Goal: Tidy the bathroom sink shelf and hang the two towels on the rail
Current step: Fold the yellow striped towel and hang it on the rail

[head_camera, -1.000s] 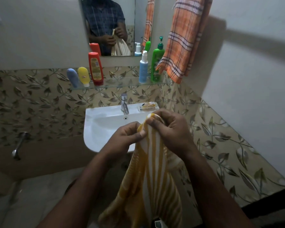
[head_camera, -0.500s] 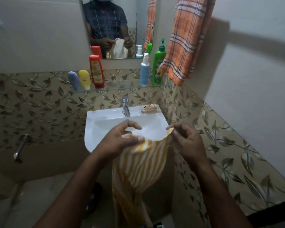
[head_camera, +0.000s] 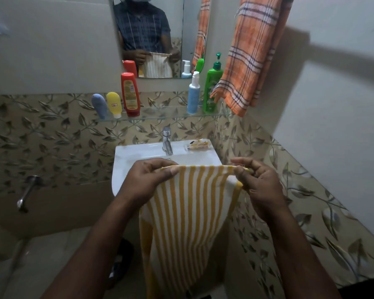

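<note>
A yellow-and-white striped towel (head_camera: 188, 210) hangs spread out in front of the sink (head_camera: 125, 162). My left hand (head_camera: 148, 180) pinches its top left corner and my right hand (head_camera: 257, 184) pinches its top right corner, the top edge stretched flat between them. An orange checked towel (head_camera: 251, 55) hangs from the rail at the upper right. On the glass shelf (head_camera: 160, 116) stand a blue tube (head_camera: 99, 105), a yellow tube (head_camera: 114, 104), a red bottle (head_camera: 130, 93), a blue-and-white pump bottle (head_camera: 193, 93) and a green pump bottle (head_camera: 213, 87).
A mirror (head_camera: 151, 35) above the shelf reflects me and the towel. A tap (head_camera: 167, 143) and a soap dish (head_camera: 198, 145) sit at the back of the sink. A wall spout (head_camera: 27, 193) sticks out at the left. The right wall is close.
My hands have moved apart, from bunched together on the towel's edge to its two top corners. The towel now hangs open and flat.
</note>
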Demonstrator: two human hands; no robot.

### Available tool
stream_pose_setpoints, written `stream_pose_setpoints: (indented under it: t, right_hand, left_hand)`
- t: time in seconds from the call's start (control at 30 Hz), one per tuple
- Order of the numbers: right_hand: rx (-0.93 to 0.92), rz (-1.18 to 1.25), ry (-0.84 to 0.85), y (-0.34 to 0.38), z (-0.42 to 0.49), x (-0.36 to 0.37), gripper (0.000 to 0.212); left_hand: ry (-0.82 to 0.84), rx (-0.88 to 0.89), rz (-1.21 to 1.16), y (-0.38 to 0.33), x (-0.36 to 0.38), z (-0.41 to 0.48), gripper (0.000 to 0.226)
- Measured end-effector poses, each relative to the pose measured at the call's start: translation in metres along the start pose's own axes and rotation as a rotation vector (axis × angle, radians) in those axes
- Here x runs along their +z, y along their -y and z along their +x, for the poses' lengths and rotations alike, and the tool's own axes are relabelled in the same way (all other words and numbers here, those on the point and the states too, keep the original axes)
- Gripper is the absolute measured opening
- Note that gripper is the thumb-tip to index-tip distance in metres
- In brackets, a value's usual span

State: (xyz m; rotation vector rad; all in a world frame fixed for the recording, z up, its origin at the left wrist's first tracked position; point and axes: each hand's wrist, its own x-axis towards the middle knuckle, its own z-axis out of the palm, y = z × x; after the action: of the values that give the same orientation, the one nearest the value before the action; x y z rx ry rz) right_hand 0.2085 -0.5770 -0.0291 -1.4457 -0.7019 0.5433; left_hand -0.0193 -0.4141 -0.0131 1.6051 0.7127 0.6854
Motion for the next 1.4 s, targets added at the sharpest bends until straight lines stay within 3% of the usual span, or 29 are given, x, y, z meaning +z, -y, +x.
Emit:
stream_pose_setpoints:
  t: [0.13,0.23,0.3,0.37,0.43,0.5,0.6,0.7,0.87,0.97,1.07,1.13,1.27,1.4]
  right_hand:
    - [0.085,0.148,-0.137,0.0,0.001,0.018,0.012]
    - [-0.011,-0.041,-0.179,-0.007,0.0,0.039,0.026]
    - [-0.093,-0.136,-0.061,-0.005,-0.006,0.053,0.028]
    - [-0.15,-0.247,0.2,-0.001,-0.012,0.062,0.025]
    - [-0.208,-0.464,0.375,-0.001,-0.018,0.069,0.042]
    - [-0.318,-0.56,0.325,-0.004,-0.017,0.072,0.039]
    - [-0.405,-0.413,0.203,-0.001,-0.013,0.066,0.034]
    - [-0.38,-0.259,0.139,0.007,-0.005,0.053,0.03]
    - [-0.226,-0.092,-0.008,0.013,0.0,0.038,0.019]
    - [-0.195,-0.198,0.028,0.011,-0.007,0.048,0.017]
    - [-0.238,-0.398,0.212,0.002,-0.017,0.064,0.036]
    - [-0.316,-0.421,0.26,-0.001,-0.019,0.068,0.031]
    - [-0.438,-0.364,0.152,0.0,-0.008,0.062,0.027]
    - [-0.379,-0.29,0.059,0.004,-0.004,0.055,0.024]
  left_hand:
    - [0.039,-0.025,0.004,0.004,0.003,0.002,0.008]
    - [0.024,-0.014,0.004,0.004,0.014,0.001,0.008]
    - [0.02,0.015,0.027,0.005,0.021,0.001,0.007]
    - [0.014,0.056,0.04,0.005,0.023,0.003,0.006]
    - [0.016,0.094,0.032,0.005,0.023,0.004,0.006]
    - [0.003,0.117,0.025,0.005,0.022,0.005,0.008]
    - [0.033,0.065,-0.009,0.007,0.019,0.005,0.026]
    - [0.182,-0.041,-0.099,0.011,0.02,-0.003,0.024]
    - [0.023,-0.052,-0.21,0.022,0.019,-0.009,0.013]
    - [-0.014,0.033,-0.163,0.02,0.025,-0.009,0.012]
    - [0.003,0.098,-0.117,0.016,0.031,-0.005,0.005]
    - [0.043,0.097,-0.104,0.014,0.033,-0.002,0.005]
    - [0.122,0.027,-0.168,0.01,0.037,-0.003,0.023]
    - [0.095,-0.038,-0.177,0.016,0.041,-0.007,0.015]
